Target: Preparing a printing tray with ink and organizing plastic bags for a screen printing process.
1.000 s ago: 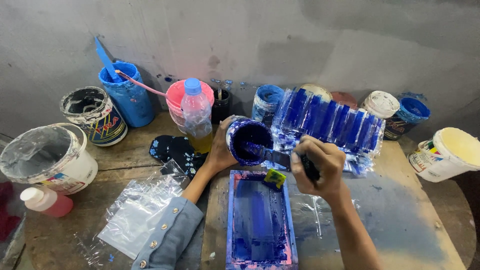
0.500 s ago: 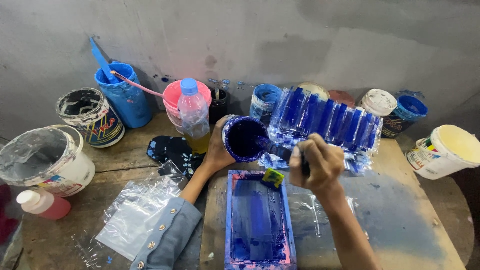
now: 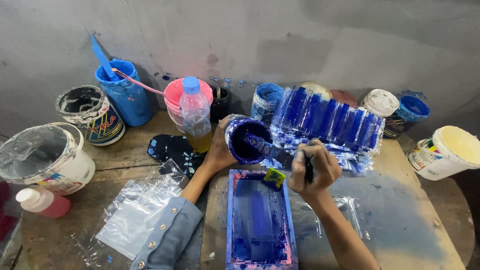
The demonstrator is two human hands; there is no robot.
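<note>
My left hand (image 3: 218, 150) is wrapped around a small blue-stained ink tub (image 3: 247, 140), tipping it on its side so the mouth faces me, just above the far end of the printing frame (image 3: 258, 222). My right hand (image 3: 311, 169) is closed in a fist on the dark handle of a spatula (image 3: 267, 146), and the blade reaches into the tub's mouth (the tip is lost in the dark ink, so I can't tell how deep it goes). The frame lies flat on the desk (image 3: 410, 225) straight in front of me, its mesh smeared blue with pink along the edges, and a small yellow-green scrap (image 3: 274, 177) sits at its far right corner, just under my right fist.

Beyond the tub a stack of blue-coated clear plastic sheets (image 3: 330, 120) leans in a fan. A clear plastic bottle with a blue cap (image 3: 194, 115) stands just left of my left hand, in front of a pink bucket (image 3: 172, 97). Further left are a tall blue container (image 3: 122, 95) with a stick in it, a dirty printed can (image 3: 92, 114) and a big white bucket lined with plastic (image 3: 42, 157). A pink squeeze bottle (image 3: 41, 201) lies near the desk's left edge, and a clear plastic bag (image 3: 137, 212) is spread by my left sleeve. At far right sits a white bucket of cream paint (image 3: 447, 150).
</note>
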